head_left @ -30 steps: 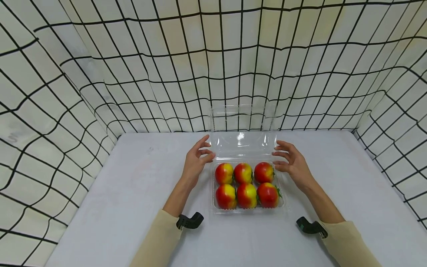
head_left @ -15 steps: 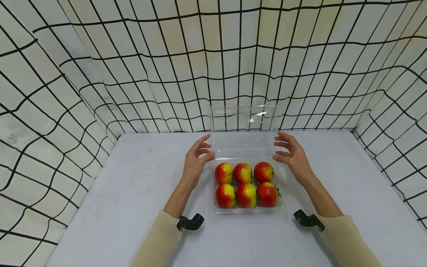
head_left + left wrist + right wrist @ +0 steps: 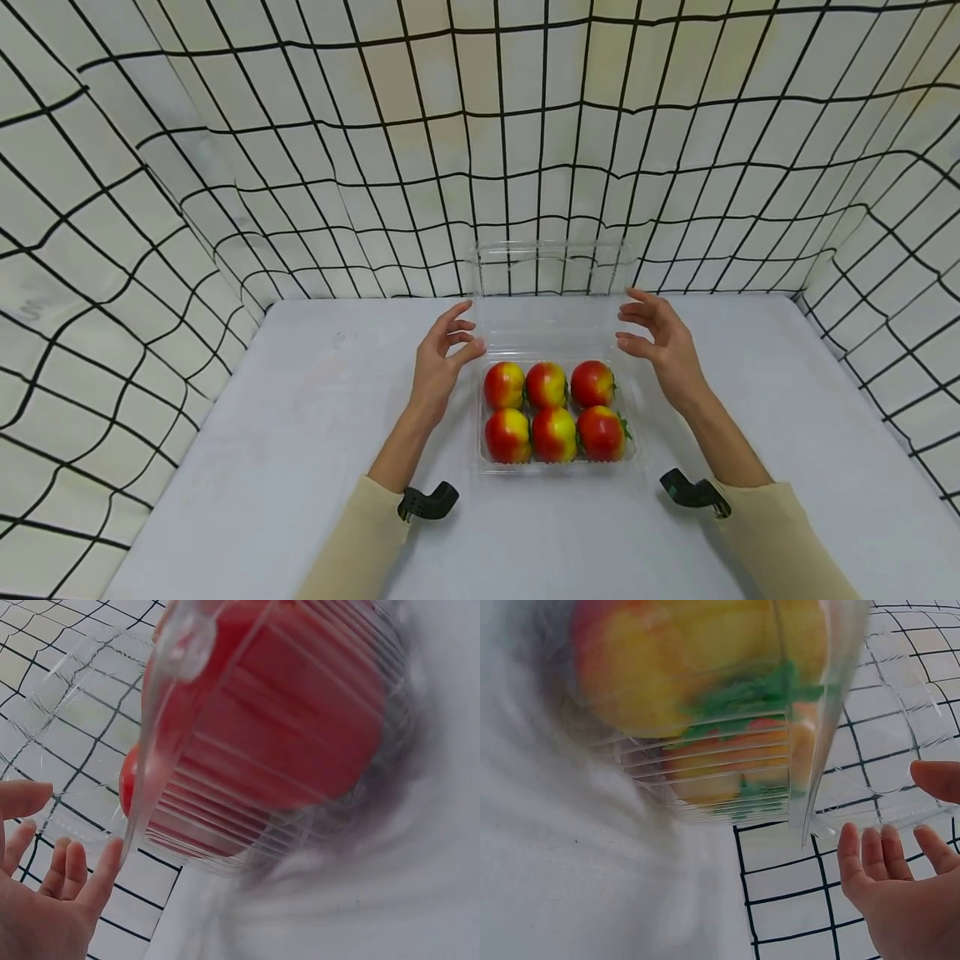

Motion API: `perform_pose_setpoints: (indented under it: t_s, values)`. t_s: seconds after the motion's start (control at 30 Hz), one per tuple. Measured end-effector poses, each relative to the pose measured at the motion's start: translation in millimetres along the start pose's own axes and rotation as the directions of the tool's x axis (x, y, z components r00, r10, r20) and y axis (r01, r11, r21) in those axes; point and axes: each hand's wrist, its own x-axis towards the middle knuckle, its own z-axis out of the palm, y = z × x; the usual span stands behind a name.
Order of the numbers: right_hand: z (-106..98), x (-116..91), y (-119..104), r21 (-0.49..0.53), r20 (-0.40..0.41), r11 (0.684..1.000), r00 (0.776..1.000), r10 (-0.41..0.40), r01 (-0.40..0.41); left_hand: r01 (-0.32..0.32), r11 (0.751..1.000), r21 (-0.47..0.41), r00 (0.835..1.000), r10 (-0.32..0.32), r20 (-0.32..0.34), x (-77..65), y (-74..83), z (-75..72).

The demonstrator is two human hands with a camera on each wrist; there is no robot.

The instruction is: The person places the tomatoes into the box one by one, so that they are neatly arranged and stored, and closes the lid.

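In the head view a clear plastic clamshell box [image 3: 558, 469] lies on the table, holding several round red-and-yellow fruits [image 3: 553, 433] with green leaves. Its transparent lid [image 3: 547, 321] stands raised at the far side. My left hand [image 3: 438, 358] is at the lid's left edge, thumb and fingers apart and loosely bent. At the right edge is my right hand [image 3: 667, 350], also with a gap between thumb and fingers. Both wrist views show the fingers spread close to the lid; whether they touch it I cannot tell. Box walls [image 3: 225, 810] and fruit fill much of those views.
A white cloth covers the table [image 3: 322, 433]. Black netting [image 3: 540, 142] hangs along the back and both sides, close behind the raised lid. Each wrist carries a black camera mount [image 3: 427, 500].
My right hand has moved slightly farther back along the lid's edge. Reflections on the lid have shifted. The left hand and the fruits stay nearly in place.
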Motion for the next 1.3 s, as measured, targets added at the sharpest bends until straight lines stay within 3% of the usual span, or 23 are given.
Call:
perform_pose_setpoints:
  t_s: [0.2,0.4,0.67,0.93,1.3]
  values:
    - [-1,0,1,0.060,-0.015,0.997,0.999,-0.046,0.047,-0.061,0.998,0.004,0.998,0.061,0.017,2.9,9.1,0.0]
    - [-1,-1,1,0.123,-0.039,0.989,0.996,-0.081,0.085,-0.141,0.990,0.004,0.990,0.141,0.019,4.3,29.1,0.7]
    - [1,-3,-1,0.121,-0.061,0.987,0.994,-0.094,0.101,-0.185,0.983,0.005,0.982,0.185,0.028,5.1,46.6,0.8]
    - [3,-2,-13,0.094,-0.073,0.980,0.983,-0.167,0.174,-0.190,0.982,0.005,0.982,0.189,0.012,1.2,43.6,3.5]
    - [10,-3,-30,0.155,-0.120,0.964,0.973,-0.199,0.216,-0.244,0.969,-0.030,0.970,0.244,-0.009,-5.0,36.4,2.7]
